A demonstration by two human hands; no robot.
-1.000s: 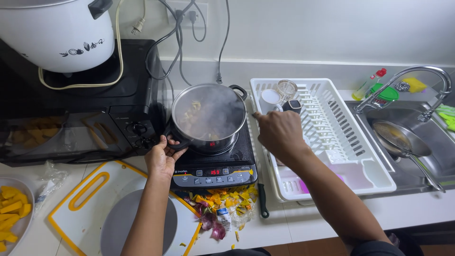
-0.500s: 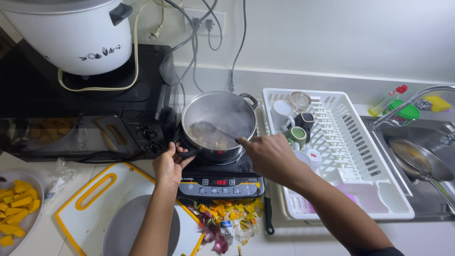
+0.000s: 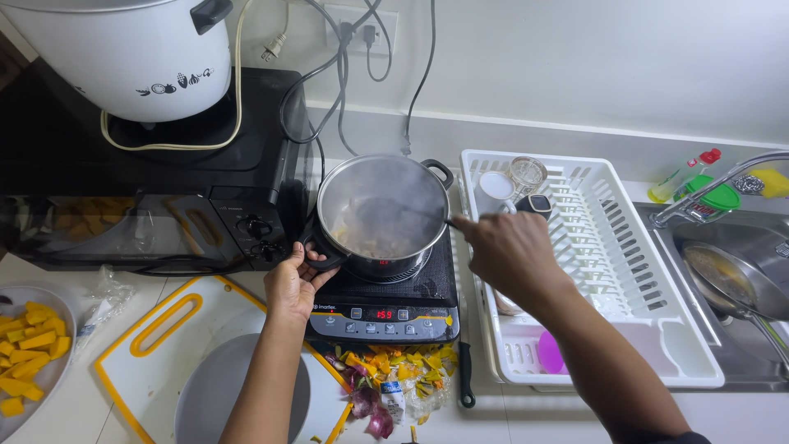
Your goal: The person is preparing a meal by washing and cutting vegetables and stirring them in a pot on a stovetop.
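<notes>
On the black induction cooker (image 3: 386, 304) sits a steaming steel pot (image 3: 383, 215); left hand (image 3: 292, 284) grips its black handle, right hand (image 3: 509, 251) closed around a dark utensil (image 3: 394, 215), contents blurred by steam.

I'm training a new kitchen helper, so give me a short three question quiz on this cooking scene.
1. True or false: the left hand holds the handle of the pot.
2. What sits right of the cooker? A) dish rack B) cutting board C) oven
3. Fill in: the right hand holds a dark ____ that reaches into the pot.

Key
1. True.
2. A, the white dish rack.
3. Utensil; steam blurs its exact kind.
</notes>
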